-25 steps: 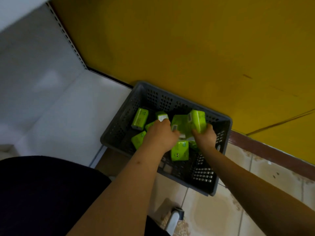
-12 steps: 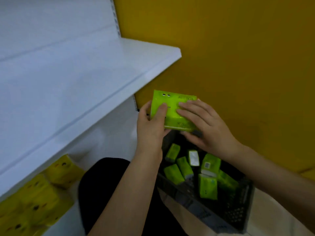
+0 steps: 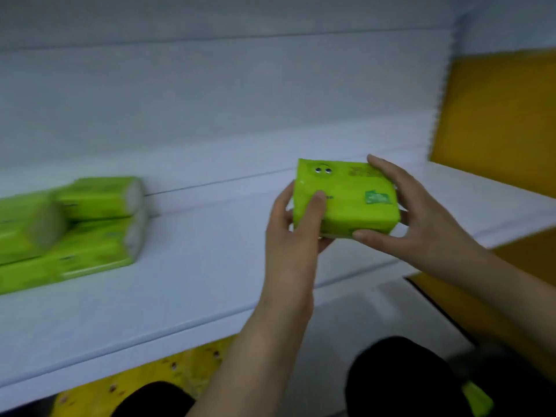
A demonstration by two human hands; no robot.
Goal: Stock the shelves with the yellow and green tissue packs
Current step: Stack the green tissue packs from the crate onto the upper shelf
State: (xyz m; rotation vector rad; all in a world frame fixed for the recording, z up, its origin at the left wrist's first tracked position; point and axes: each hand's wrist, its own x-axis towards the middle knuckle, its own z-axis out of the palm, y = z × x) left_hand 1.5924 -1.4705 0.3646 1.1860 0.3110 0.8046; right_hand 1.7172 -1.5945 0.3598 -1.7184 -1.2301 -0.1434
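A green tissue pack [image 3: 352,197] with printed eyes is held between both hands above the white shelf [image 3: 195,278]. My left hand [image 3: 296,227] grips its left end, thumb on the top face. My right hand [image 3: 415,218] grips its right end, fingers over the far edge and thumb at the near edge. A blurred stack of green tissue packs [image 3: 72,227] lies on the shelf at the left. Yellow tissue packs [image 3: 168,374] show on the level below the shelf edge.
The white back panel [image 3: 240,94] rises behind the shelf. A yellow wall [image 3: 496,109] stands to the right of the shelf end. One green pack [image 3: 477,401] shows at the bottom right near my dark-clothed knees [image 3: 400,380].
Both hands have lifted the green pack from over the basket up to the shelf level. The view has swung left, so the basket is out of sight and the stocked green packs appear.
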